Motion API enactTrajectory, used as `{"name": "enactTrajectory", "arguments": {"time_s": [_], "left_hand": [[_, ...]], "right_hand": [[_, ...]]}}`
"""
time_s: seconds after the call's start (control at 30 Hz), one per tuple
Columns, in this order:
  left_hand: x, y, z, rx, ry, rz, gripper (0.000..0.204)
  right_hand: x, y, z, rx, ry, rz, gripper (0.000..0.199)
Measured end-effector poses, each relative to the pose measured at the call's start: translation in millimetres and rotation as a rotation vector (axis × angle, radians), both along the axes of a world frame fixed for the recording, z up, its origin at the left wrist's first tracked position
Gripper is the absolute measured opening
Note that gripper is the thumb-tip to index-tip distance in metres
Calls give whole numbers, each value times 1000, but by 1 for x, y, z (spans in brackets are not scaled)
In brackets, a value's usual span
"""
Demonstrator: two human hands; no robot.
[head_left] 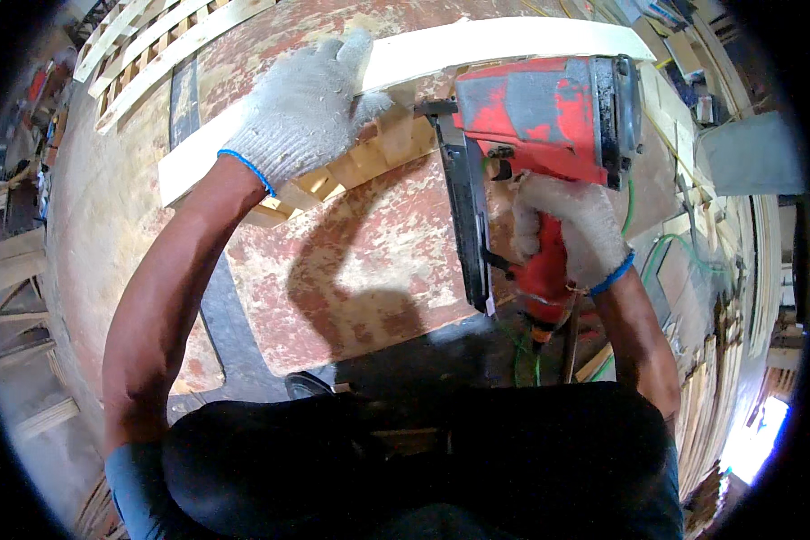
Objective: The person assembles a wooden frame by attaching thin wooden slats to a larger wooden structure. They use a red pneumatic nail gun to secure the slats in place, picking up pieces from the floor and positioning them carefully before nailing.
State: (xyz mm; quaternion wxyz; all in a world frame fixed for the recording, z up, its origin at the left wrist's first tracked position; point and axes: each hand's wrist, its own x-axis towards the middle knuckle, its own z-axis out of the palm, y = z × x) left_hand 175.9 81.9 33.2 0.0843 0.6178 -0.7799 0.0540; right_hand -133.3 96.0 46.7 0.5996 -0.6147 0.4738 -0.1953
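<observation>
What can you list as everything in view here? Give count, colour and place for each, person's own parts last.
nail gun: one, red, grey and black, right of centre
long board: one, pale, across the upper middle
wooden slats: several, tan, beneath the long board
worktop panels: at least two, worn red-brown, centre and left
slatted wooden piece: one, pale, upper left
hose or cord: count unclear, green, right side
stacked planks: many, pale, far right
small clutter: too small to tell, left edge
left hand: one, gloved off-white, over the long board
right hand: one, gloved off-white, around the nail gun's handle
sleeves: two, blue-grey, lower corners
</observation>
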Motion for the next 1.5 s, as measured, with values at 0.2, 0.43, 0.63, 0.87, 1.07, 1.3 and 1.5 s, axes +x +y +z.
{"name": "enactTrajectory", "arguments": {"time_s": [0.2,0.43,0.63,0.87,1.07,1.3,1.5], "left_hand": [[3,4,-11,-59,20,-8,68],[4,4,-7,-38,68,-9,55],[6,6,-6,-102,131,-54,44],[5,5,-8,-45,135,2,49],[19,-3,9,117,329,-4,56],[39,-67,21,642,720,-256,45],[21,-111,-4,927,810,-391,49]], "right_hand": [[-46,-12,30,-546,265,214,16],[-50,-37,99,-316,273,316,20],[5,-34,118,75,113,-8,23],[23,-37,131,10,242,87,29],[26,-40,129,-19,266,114,33],[15,-36,119,57,193,52,37],[-3,-47,110,-158,240,146,29]]}}
